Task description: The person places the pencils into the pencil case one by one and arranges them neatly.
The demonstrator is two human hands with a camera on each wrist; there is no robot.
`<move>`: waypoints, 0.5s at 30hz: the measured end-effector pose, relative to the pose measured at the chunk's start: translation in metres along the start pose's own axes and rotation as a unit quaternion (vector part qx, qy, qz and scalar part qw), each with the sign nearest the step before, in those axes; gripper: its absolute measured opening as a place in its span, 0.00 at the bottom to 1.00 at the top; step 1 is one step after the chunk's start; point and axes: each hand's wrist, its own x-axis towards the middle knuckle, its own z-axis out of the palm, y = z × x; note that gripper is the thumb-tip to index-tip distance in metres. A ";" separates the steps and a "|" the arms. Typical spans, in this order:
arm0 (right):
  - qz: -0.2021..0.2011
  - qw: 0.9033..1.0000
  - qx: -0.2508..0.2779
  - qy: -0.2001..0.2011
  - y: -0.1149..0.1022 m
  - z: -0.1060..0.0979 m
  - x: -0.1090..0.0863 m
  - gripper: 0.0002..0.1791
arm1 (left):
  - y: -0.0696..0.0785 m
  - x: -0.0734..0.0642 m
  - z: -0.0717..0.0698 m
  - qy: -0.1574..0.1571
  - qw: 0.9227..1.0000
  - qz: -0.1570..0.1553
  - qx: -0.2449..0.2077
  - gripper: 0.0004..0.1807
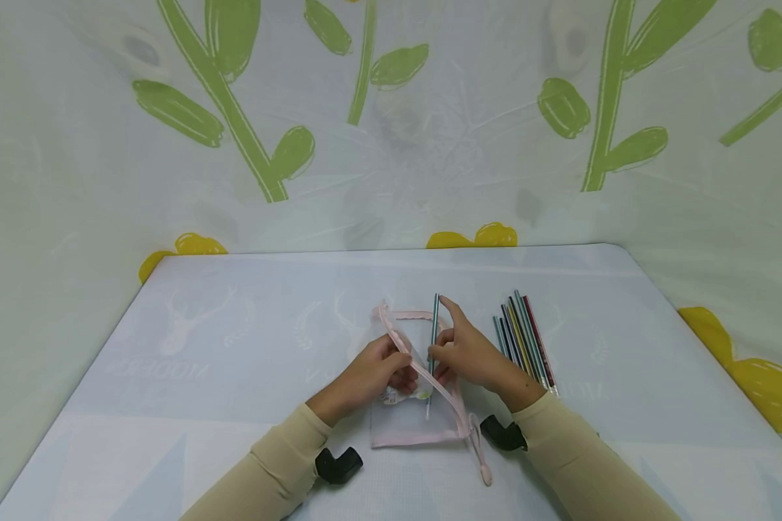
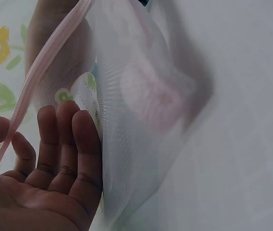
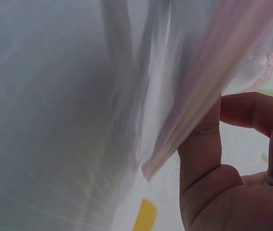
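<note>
A sheer mesh pouch point(image 1: 417, 427) with pink edging lies on the table in front of me, its mouth spread apart. My left hand point(image 1: 381, 373) pinches the pink zip edge point(image 2: 45, 62) between thumb and index finger, the other fingers curled against the mesh. My right hand point(image 1: 465, 354) holds a slim teal pen-like stick point(image 1: 436, 318) upright at the pouch mouth. Its pale lower tip point(image 1: 428, 412) shows through the mesh. A white label with green print point(image 2: 85, 94) sits at the pouch beside the left fingertips. In the right wrist view, the pink edge point(image 3: 189, 110) covers part of the right fingers.
Several slim coloured sticks point(image 1: 524, 336) lie side by side right of the right hand. A pink loop strap point(image 1: 481, 456) trails from the pouch's right corner. Black curved pieces point(image 1: 339, 465) sit at both wrists. The pale table point(image 1: 234, 405) meets a leaf-patterned backdrop point(image 1: 430, 181).
</note>
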 end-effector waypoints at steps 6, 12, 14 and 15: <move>-0.016 1.000 -0.018 -0.012 0.002 0.001 0.000 0.56 | 0.000 -0.001 0.001 0.003 1.000 0.001 0.004 0.11; -0.015 0.999 -0.027 -0.018 0.003 0.000 0.000 0.57 | -0.002 0.000 0.001 0.000 1.000 0.005 0.006 0.10; -0.011 0.999 -0.032 -0.021 0.003 0.001 0.000 0.58 | -0.002 0.000 0.001 -0.003 1.000 0.004 0.007 0.10; -0.011 0.999 -0.034 -0.024 0.003 0.001 0.000 0.58 | -0.002 0.000 0.001 -0.004 1.000 0.004 0.007 0.11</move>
